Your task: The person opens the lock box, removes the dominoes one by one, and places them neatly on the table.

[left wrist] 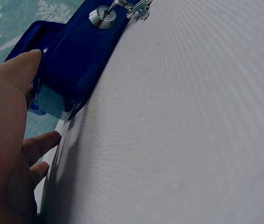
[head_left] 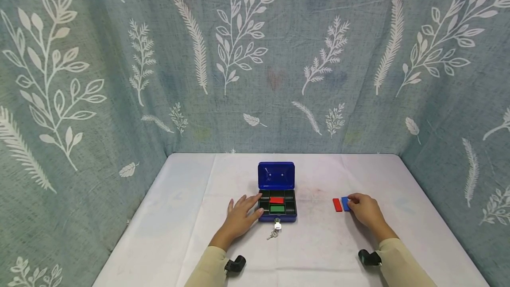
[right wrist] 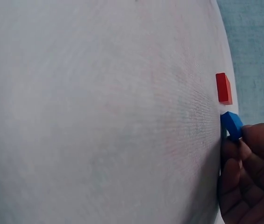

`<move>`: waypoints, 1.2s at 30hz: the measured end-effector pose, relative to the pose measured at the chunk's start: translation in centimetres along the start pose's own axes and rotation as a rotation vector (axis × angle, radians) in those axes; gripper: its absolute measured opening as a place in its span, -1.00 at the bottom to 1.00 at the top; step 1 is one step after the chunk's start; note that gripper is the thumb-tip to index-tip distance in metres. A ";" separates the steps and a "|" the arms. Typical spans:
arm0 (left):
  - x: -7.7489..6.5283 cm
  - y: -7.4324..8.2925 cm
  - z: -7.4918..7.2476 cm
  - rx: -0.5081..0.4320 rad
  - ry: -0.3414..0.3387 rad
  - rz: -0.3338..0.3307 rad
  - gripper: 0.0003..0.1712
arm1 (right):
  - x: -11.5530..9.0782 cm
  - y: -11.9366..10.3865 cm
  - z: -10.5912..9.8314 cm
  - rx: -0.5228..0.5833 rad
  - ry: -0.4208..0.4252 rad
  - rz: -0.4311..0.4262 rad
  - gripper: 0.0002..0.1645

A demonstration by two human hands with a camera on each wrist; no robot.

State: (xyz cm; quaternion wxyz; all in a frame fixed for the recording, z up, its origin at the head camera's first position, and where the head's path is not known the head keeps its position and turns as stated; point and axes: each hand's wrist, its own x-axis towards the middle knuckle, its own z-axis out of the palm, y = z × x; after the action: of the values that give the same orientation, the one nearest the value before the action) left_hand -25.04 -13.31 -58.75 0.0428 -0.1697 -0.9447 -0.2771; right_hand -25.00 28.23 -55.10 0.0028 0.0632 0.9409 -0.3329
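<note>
A small blue cash box (head_left: 277, 218) stands with its lid (head_left: 276, 175) raised and a dark compartment tray (head_left: 289, 211) inside. One red block (head_left: 276, 200) and one green block (head_left: 277, 209) lie in the tray's middle compartments. My left hand (head_left: 241, 215) touches the box's left side, its fingers spread and the thumb near the front corner, as the left wrist view also shows. To the right of the box, my right hand (head_left: 365, 209) pinches the end of a blue block (right wrist: 232, 125) between thumb and fingers. Beside that block, a second red block (head_left: 337, 205) lies on the table.
Keys (head_left: 274, 234) hang from the lock (head_left: 277, 224) at the box's front. A white cloth covers the table (head_left: 311, 251). Leaf-patterned curtains (head_left: 275, 56) enclose it at the back and sides.
</note>
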 end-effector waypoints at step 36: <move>0.0 0.2 -0.2 -0.006 -0.007 0.002 -0.27 | 0.2 0.2 0.4 -0.015 0.020 0.004 -0.65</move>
State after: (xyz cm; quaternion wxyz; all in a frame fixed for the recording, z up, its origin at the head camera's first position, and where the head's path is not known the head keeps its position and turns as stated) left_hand -24.95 -13.27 -58.49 0.0395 -0.1719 -0.9438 -0.2795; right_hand -25.18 28.17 -55.55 -0.0055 0.0682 0.9432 -0.3251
